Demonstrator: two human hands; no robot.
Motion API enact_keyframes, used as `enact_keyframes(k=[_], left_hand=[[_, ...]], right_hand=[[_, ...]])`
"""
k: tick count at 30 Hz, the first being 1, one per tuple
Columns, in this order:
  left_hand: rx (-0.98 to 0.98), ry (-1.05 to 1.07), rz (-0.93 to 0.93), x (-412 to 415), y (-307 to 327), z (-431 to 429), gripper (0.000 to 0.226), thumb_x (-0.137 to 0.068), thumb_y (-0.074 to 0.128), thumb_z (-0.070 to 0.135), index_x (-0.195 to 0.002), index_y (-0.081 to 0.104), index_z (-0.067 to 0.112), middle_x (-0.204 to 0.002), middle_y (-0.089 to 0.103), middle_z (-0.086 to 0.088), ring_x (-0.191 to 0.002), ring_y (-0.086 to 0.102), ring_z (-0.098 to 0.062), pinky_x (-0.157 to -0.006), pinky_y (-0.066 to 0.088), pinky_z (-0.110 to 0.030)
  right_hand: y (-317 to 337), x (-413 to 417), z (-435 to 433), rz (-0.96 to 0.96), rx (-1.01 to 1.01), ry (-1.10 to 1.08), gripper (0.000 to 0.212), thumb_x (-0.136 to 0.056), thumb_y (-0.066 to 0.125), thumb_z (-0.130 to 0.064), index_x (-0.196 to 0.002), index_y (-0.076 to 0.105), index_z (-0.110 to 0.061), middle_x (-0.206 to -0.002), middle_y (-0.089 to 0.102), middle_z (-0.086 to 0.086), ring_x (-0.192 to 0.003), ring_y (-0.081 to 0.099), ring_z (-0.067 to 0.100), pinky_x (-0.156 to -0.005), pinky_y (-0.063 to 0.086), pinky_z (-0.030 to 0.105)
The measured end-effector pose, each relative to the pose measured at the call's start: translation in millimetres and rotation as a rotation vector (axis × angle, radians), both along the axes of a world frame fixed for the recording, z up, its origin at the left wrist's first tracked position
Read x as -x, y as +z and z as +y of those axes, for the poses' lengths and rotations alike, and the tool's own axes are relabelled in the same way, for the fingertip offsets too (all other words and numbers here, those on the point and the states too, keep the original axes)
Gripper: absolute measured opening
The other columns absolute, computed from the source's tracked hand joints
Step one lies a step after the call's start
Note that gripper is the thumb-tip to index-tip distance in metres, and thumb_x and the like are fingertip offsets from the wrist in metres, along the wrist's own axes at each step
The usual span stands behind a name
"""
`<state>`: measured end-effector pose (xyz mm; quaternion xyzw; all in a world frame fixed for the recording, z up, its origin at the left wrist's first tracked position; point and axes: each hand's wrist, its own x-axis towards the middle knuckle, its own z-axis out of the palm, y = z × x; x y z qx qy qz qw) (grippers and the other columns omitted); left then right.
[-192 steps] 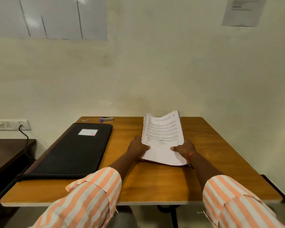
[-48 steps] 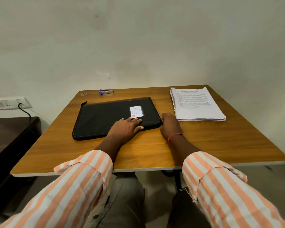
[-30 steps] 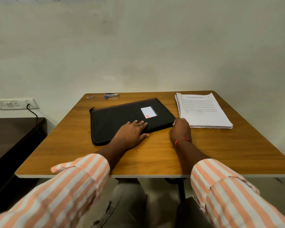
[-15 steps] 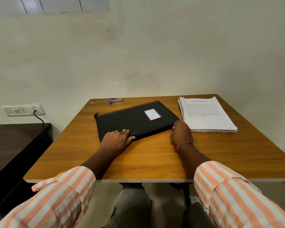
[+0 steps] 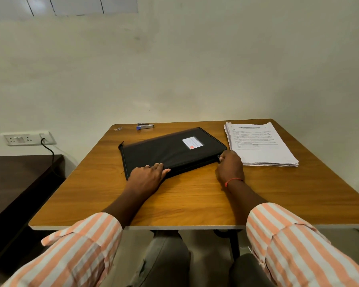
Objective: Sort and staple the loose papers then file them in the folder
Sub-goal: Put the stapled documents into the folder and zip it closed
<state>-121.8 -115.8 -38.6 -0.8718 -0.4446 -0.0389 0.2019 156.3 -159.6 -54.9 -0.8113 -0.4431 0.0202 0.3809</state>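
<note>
Wooden table [image 5: 195, 199] with an orange-brown top fills the middle of the view, and a person sits at its 6 o'clock edge. To the 9 o'clock side stands a lower dark table [image 5: 19, 179].

On the wooden top lies the black folder [image 5: 166, 152], flat and closed, a little beyond the centre. Its long axis runs roughly from 8 o'clock to 2 o'clock, so the right end is turned away from the person. What is inside it cannot be seen. It has a white label [image 5: 192, 142] with a red mark near the right end.

At 2 o'clock rests the stack of papers [image 5: 257, 143], outside the folder and just beside its right end. The printed side is up, and the long axis goes from 6 to 12 o'clock with the heading at the far end.

Both arms reach forward in striped sleeves. The left hand [image 5: 146, 177] lies palm down, fingers straight and together, pressing on the folder's near left corner. The right hand [image 5: 230, 167] is at the near right corner, fingers curled, and it seems to pinch the small zip pull [image 5: 218, 157]. The hands are well apart.

At 11 o'clock, near the far edge, lies the blue and silver stapler [image 5: 145, 126], pointing from 9 to 3 o'clock.
</note>
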Motion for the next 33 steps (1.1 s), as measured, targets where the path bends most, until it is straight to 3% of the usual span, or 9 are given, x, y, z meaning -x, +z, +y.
enact_keyframes(k=[6,9,14,16,19,20,25,30,33], left_hand=[[-0.049,-0.027,-0.013,-16,-8,4,0.056,-0.105,0.019,0.057,-0.133,0.049,0.019,-0.121,0.067,0.000,-0.091,0.071,-0.018,-0.054,0.049,-0.027],[-0.078,-0.034,-0.029,-21,-10,6,0.058,-0.104,0.019,0.060,-0.133,0.051,0.020,-0.120,0.067,0.001,-0.090,0.071,-0.016,-0.053,0.049,-0.026],[-0.089,-0.098,-0.134,-15,-8,-1,0.052,-0.103,0.032,0.061,-0.134,0.057,0.028,-0.127,0.067,0.006,-0.102,0.070,-0.011,-0.055,0.045,-0.021],[-0.086,-0.153,-0.203,-2,-11,-1,0.051,-0.101,0.038,0.062,-0.134,0.059,0.031,-0.130,0.067,0.007,-0.107,0.069,-0.010,-0.062,0.050,-0.022],[-0.067,-0.246,-0.243,25,-18,3,0.057,-0.097,0.037,0.066,-0.137,0.058,0.032,-0.134,0.065,0.008,-0.121,0.063,-0.010,-0.093,0.054,-0.029],[-0.065,-0.256,-0.252,31,-18,3,0.059,-0.097,0.035,0.067,-0.137,0.058,0.032,-0.134,0.065,0.008,-0.122,0.062,-0.011,-0.094,0.054,-0.030],[-0.102,-0.299,-0.227,32,-21,3,0.063,-0.102,0.022,0.061,-0.129,0.066,0.025,-0.120,0.073,0.002,-0.103,0.072,-0.014,-0.064,0.059,-0.027],[-0.156,-0.336,-0.215,6,-22,0,0.049,-0.102,0.033,0.051,-0.113,0.072,0.024,-0.100,0.077,0.002,-0.078,0.074,-0.012,-0.048,0.053,-0.026],[-0.123,-0.291,-0.190,-19,-19,-6,0.051,-0.103,0.027,0.054,-0.105,0.070,0.026,-0.088,0.074,0.005,-0.066,0.068,-0.010,-0.046,0.049,-0.028]], right_hand=[[-6,33,-4,-0.084,0.069,0.321,0.009,-0.097,0.062,-0.015,-0.093,0.067,-0.022,-0.098,0.060,-0.004,-0.087,0.059,0.012,-0.079,0.055,0.030],[-10,44,-3,-0.120,0.076,0.418,0.010,-0.098,0.061,-0.024,-0.093,0.068,-0.027,-0.097,0.062,-0.008,-0.086,0.059,0.008,-0.078,0.055,0.030],[-5,37,0,-0.103,0.062,0.263,0.007,-0.095,0.065,-0.017,-0.096,0.070,-0.022,-0.099,0.061,-0.005,-0.085,0.060,0.013,-0.076,0.055,0.030],[-5,36,2,-0.094,0.063,0.189,0.007,-0.094,0.067,-0.016,-0.099,0.070,-0.019,-0.102,0.061,-0.001,-0.087,0.061,0.015,-0.079,0.057,0.032],[-5,32,7,-0.006,0.041,0.119,0.008,-0.096,0.065,-0.014,-0.102,0.071,-0.015,-0.106,0.062,0.004,-0.090,0.062,0.017,-0.083,0.057,0.031],[-5,30,7,0.003,0.035,0.118,0.008,-0.097,0.064,-0.015,-0.102,0.071,-0.015,-0.106,0.063,0.004,-0.091,0.062,0.017,-0.083,0.056,0.031],[-3,43,-4,-0.092,0.090,0.236,0.009,-0.098,0.062,-0.021,-0.102,0.071,-0.019,-0.103,0.062,-0.001,-0.089,0.061,0.015,-0.078,0.053,0.029],[-8,73,-17,-0.086,0.111,0.550,0.012,-0.096,0.061,-0.030,-0.093,0.072,-0.028,-0.095,0.065,-0.010,-0.086,0.061,0.008,-0.075,0.053,0.030],[-7,79,-20,-0.055,0.068,0.576,0.013,-0.097,0.062,-0.027,-0.090,0.073,-0.027,-0.091,0.062,-0.010,-0.081,0.059,0.007,-0.073,0.054,0.031]])
